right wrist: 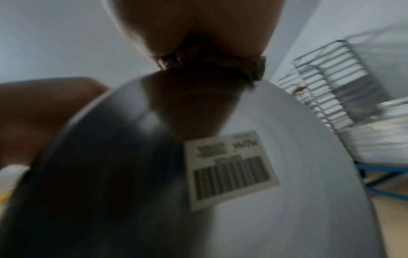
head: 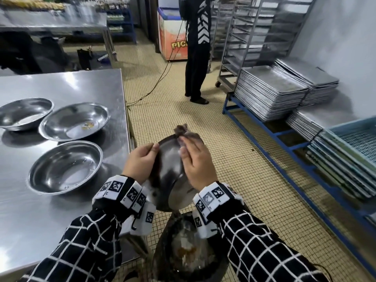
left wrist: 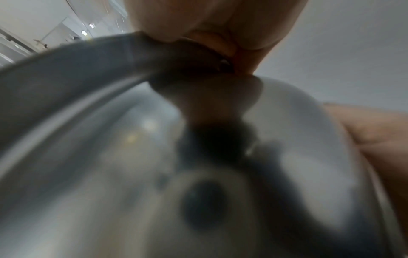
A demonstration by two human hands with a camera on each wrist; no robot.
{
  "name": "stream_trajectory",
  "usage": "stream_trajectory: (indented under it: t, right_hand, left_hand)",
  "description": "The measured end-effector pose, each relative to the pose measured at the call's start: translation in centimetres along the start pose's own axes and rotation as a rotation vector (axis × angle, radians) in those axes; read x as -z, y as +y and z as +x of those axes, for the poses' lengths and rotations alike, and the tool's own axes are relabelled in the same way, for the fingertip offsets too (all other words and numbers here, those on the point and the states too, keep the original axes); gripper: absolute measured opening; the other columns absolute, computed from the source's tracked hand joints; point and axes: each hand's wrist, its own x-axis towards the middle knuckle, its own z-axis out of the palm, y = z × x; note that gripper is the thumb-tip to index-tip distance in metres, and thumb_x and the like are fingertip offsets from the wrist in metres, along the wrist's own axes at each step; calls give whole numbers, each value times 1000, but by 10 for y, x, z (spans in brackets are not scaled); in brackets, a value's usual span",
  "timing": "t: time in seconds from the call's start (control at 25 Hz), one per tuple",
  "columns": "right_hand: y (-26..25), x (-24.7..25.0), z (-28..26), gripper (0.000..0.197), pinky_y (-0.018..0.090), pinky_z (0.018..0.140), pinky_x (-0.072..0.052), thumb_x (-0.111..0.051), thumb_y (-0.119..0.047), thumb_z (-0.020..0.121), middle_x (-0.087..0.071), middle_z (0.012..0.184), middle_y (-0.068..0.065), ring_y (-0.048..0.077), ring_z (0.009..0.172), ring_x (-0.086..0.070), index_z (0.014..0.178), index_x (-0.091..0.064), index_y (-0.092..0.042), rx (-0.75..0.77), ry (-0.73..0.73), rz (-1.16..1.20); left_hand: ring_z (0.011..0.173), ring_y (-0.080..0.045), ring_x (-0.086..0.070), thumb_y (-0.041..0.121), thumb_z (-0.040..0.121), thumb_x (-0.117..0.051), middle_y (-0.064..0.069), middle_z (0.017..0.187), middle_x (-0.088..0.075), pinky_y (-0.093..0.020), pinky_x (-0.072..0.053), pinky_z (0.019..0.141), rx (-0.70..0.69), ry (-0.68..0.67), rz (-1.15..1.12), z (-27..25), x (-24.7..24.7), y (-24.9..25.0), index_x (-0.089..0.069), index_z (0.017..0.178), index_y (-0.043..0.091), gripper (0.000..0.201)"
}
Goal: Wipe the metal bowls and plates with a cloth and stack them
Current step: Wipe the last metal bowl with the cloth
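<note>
I hold a metal bowl (head: 169, 171) tilted on edge above the floor, just right of the table. My left hand (head: 152, 149) grips its near-left rim, thumb on the inside. My right hand (head: 186, 146) pinches a dark cloth (head: 180, 129) over the far rim, and a tuft of it sticks out past the fingers. The right wrist view shows the bowl's underside (right wrist: 298, 174) with a barcode label (right wrist: 232, 167) and the cloth (right wrist: 220, 68) under my fingers. The left wrist view shows the bowl's blurred inside (left wrist: 99, 165) and my fingers (left wrist: 209, 22) on the rim.
Three metal bowls (head: 24, 112) (head: 74, 121) (head: 65, 166) lie upright on the steel table (head: 30, 231) at left. A dark bin (head: 183, 253) stands below my wrists. Stacked trays (head: 270, 92) sit on a blue rack (head: 284, 133) at right. A person (head: 197, 53) stands ahead on the tiled floor.
</note>
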Motion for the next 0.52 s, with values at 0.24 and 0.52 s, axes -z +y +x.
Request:
stream_trajectory:
  t: [0.24, 0.52]
  right_hand:
    - [45, 23, -9, 32, 20, 82, -40, -39, -26, 102, -66, 117, 3, 17, 109, -59, 120, -63, -15, -605, -53, 211]
    - [-27, -11, -28, 45, 42, 116, -24, -31, -36, 99, -48, 141, 0, 17, 134, -38, 134, -51, -18, 7, -2, -128]
  left_hand:
    - [66, -22, -56, 29, 98, -49, 0, 66, -60, -32, -45, 60, 73, -51, 9, -4, 3, -5, -65, 82, 20, 25]
    - [74, -18, -61, 25, 98, -48, -1, 75, -67, -32, -49, 75, -24, -7, 115, -9, -13, 9, -66, 84, 13, 26]
